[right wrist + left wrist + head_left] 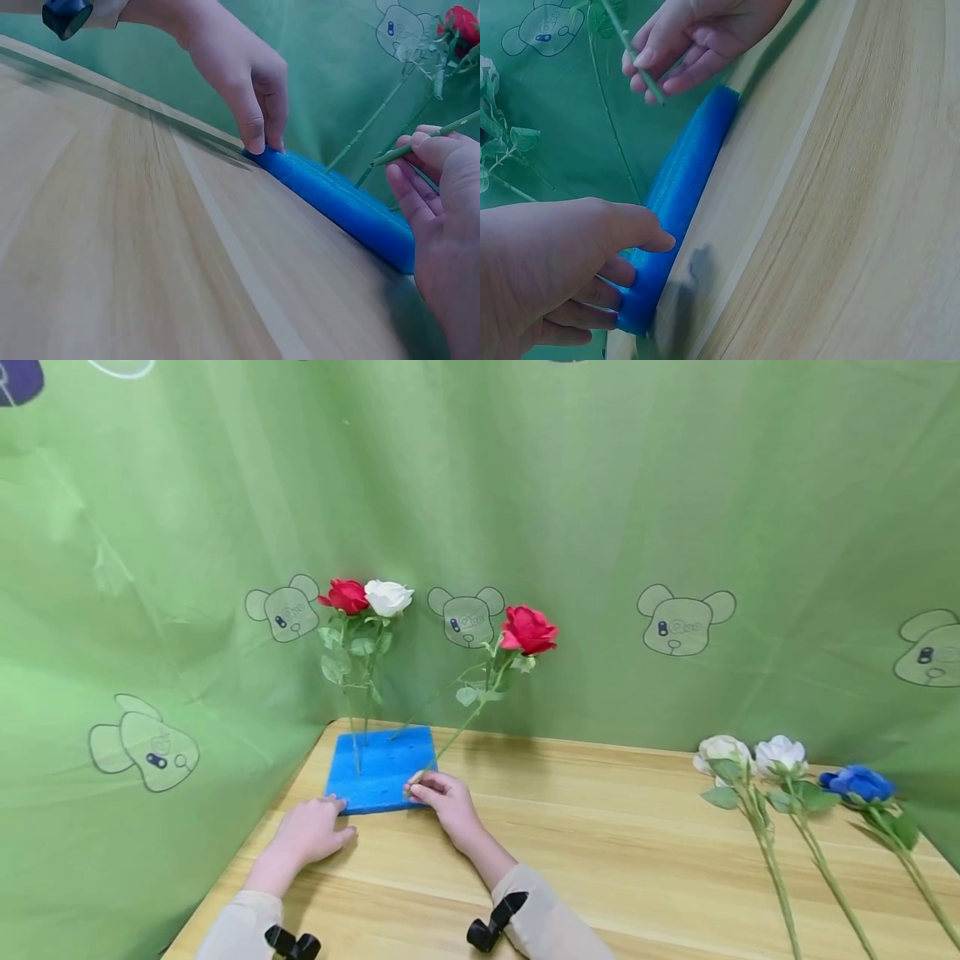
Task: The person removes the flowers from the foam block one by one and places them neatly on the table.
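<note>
A blue foam board [382, 781] lies at the table's back left. My left hand [310, 837] rests its fingertips on the board's near left corner, the thumb extended to the right. My right hand [448, 807] pinches the lower stem of a red rose [529, 630] between thumb and fingers, over the board's near right corner. The rose tilts to the right, and its cut stem end [658, 97] shows free above the foam in the left wrist view. Another red rose [347, 597] and a white rose [388, 598] stand upright in the board's left part.
A third stem [427, 703] leans right out of the board's back; its bloom is hidden. On the table's right lie a cream rose [723, 753], a white rose [780, 753] and a blue rose [862, 783]. Behind the table hangs a green curtain [585, 510] with bear prints.
</note>
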Available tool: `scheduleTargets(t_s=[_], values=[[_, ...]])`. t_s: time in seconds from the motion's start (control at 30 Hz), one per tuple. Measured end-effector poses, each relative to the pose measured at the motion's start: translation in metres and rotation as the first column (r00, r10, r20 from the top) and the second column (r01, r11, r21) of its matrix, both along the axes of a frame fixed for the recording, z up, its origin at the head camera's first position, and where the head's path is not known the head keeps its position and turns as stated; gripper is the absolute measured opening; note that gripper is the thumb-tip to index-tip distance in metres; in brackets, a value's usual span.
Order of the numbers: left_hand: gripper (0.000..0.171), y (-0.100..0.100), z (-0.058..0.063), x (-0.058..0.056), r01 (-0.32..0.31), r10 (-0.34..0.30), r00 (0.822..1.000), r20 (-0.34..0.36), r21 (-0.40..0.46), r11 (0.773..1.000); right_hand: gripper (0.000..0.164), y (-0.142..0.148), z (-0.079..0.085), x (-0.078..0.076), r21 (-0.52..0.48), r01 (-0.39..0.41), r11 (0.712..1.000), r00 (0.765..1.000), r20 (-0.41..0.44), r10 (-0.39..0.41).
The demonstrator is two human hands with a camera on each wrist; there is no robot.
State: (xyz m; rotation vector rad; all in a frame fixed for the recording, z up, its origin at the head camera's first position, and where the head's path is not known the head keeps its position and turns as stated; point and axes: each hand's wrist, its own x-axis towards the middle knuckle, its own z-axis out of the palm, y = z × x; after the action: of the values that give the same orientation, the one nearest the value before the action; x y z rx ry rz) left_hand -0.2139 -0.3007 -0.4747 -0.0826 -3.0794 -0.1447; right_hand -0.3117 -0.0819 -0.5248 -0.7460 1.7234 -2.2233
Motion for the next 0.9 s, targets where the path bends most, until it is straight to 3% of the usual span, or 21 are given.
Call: scheduleTargets(t_s=[0.3, 0.7, 0.9], values=[[0.053, 0.002, 0.001, 0.001, -0.016, 0.016, 1.0, 0.012, 0.011, 1.0, 0.03, 0.03, -0.004, 0.005, -0.037, 0.034, 0.999, 0.999, -0.003, -0.034], [0.054, 0.001, 0.003, 0.001, -0.012, 0.012, 1.0, 0.006, 0.0, 1.0, 0.032, 0.08, 0.004, 0.028, 0.002, 0.063, 0.998, 0.991, 0.114, -0.063], [0.054, 0.0, -0.001, 0.0, -0.008, 0.008, 1.0, -0.004, 0.001, 1.0, 0.034, 0.109, 0.005, 0.039, 0.008, 0.08, 0.997, 0.989, 0.125, -0.08]])
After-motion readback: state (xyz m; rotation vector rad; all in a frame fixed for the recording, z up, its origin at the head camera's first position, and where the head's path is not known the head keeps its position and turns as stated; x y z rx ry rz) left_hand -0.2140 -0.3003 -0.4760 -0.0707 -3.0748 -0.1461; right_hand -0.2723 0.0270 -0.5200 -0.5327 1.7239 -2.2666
